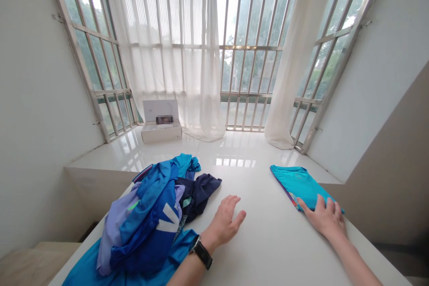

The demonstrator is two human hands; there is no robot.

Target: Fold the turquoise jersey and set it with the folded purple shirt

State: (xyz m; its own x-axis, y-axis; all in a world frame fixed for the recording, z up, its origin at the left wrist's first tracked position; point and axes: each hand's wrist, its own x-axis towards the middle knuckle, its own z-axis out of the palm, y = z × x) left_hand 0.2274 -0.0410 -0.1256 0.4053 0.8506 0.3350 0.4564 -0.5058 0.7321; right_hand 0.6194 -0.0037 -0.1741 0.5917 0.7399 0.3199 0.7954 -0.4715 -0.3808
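Left hand (223,223) open on tabletop (268,250), right hand (321,219) flat on teal shirt (295,183)

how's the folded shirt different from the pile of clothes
The folded shirt is one flat, neat turquoise piece, while the pile is a loose heap of several garments in blue, lilac and navy. The shirt covers far less area than the pile. The right hand rests on the shirt, while the left hand lies beside the pile. Both sit on the white table and both show turquoise.
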